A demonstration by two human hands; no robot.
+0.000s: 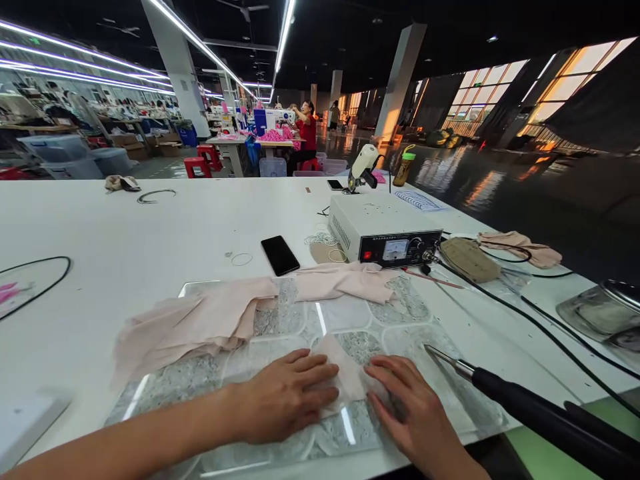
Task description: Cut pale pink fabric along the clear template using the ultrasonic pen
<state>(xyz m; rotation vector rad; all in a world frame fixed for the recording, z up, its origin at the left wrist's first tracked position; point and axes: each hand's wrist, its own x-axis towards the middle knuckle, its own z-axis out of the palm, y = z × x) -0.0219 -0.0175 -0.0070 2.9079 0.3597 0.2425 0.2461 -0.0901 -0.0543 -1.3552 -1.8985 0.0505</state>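
Left hand (287, 395) and right hand (411, 408) lie open and flat, smoothing a pink cloth (346, 373) on the glass plate (350, 313) at the surface's (150, 233) near edge. Nothing gripped; lifting it likely needs an edge pinch.

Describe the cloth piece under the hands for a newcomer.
On the white table, find the marbled mat. At its near edge, a small pink cloth piece lies flat under the left hand and right hand; other pink cloths lie crumpled behind.
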